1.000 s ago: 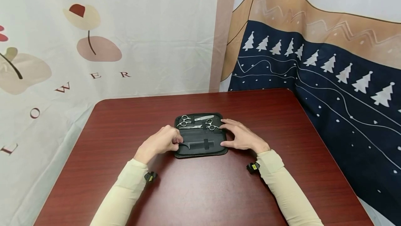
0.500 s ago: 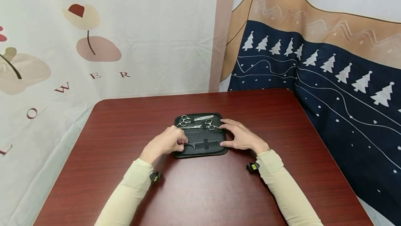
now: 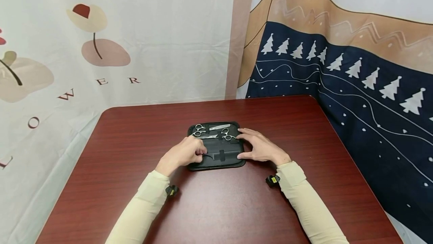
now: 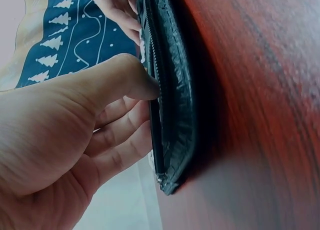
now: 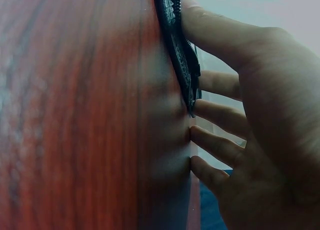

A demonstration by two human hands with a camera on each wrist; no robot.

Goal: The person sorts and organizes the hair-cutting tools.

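A black zip case (image 3: 216,146) lies spread flat on the table. Along its near part runs a black comb (image 3: 231,153), passing under a small elastic loop (image 3: 221,155). My left hand (image 3: 184,152) pinches the comb's thin tail at the case's left side; in the left wrist view the thumb sits by the zipper edge. Two silver pairs of scissors lie in the far part, one pair (image 3: 220,127) above the other (image 3: 209,137). My right hand (image 3: 262,147) rests at the case's right edge, thumb and fingers spread along it.
The reddish-brown table (image 3: 216,206) extends around the case. Behind it hang a pale printed curtain (image 3: 176,48) and a dark blue one with white trees (image 3: 291,75).
My left hand has moved to the right, and the comb has slid rightward under the elastic loop with it. The right hand and the case have stayed nearly in place.
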